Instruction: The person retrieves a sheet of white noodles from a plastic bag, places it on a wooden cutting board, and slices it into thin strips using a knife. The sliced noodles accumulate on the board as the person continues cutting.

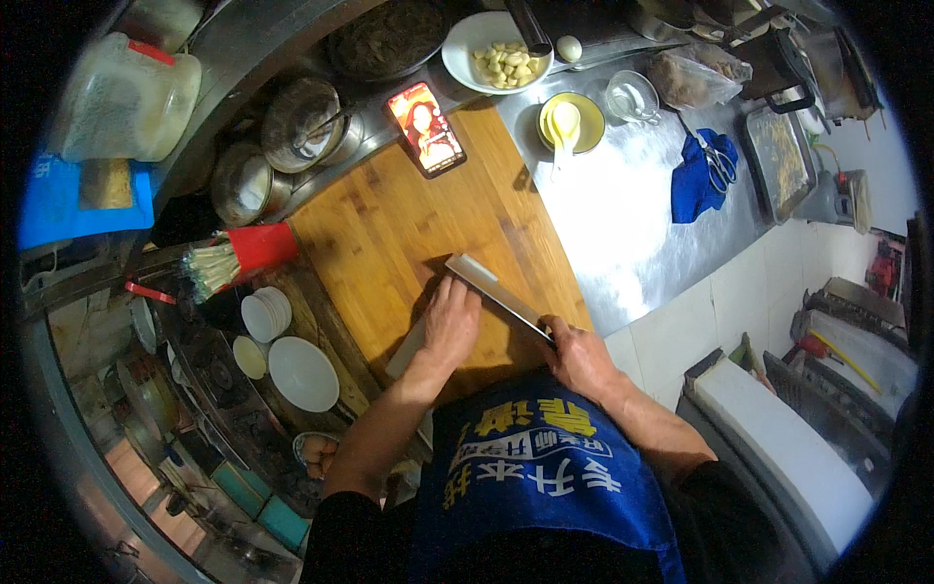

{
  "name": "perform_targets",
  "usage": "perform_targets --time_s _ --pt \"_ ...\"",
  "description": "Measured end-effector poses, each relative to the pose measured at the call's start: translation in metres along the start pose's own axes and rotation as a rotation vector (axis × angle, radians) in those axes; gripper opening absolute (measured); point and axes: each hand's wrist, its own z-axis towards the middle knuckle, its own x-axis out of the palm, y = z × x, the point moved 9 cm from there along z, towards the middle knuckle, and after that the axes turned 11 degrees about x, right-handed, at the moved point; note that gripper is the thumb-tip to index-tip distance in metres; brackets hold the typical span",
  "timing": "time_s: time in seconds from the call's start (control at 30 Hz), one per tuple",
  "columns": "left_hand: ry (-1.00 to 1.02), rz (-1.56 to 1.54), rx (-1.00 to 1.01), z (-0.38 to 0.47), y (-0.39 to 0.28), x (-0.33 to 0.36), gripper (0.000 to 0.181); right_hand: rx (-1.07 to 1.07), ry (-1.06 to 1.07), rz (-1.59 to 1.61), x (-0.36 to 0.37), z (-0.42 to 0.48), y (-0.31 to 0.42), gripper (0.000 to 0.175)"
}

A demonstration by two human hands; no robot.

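On the wooden cutting board (416,219), my right hand (580,358) grips the handle of a Chinese cleaver (503,301). Its blade stands on edge and slants up to the left. My left hand (452,321) rests on a long pale piece of food (408,350), fingertips bent close to the blade. Most of that piece is hidden under the hand and wrist; its exact kind cannot be told. A small white slice (484,269) lies against the far side of the blade.
A lit phone (427,128) lies at the board's far end. Beyond are a white bowl (456,51) of peeled garlic cloves and a yellow bowl (596,109) with a spoon. Scissors (719,166) rest on a blue cloth at right. Skewers (215,264) and a white bowl (303,374) stand left.
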Motion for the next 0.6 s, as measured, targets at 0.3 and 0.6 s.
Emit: perform_targets --time_s 0.3,0.6 --pt "-0.039 0.012 0.005 0.006 -0.001 -0.009 0.024 -0.039 -0.024 0.032 0.002 0.001 -0.002 0.033" --pt "-0.053 0.039 0.016 0.004 -0.001 -0.006 0.028 -0.041 -0.052 -0.009 0.008 0.001 -0.008 0.032"
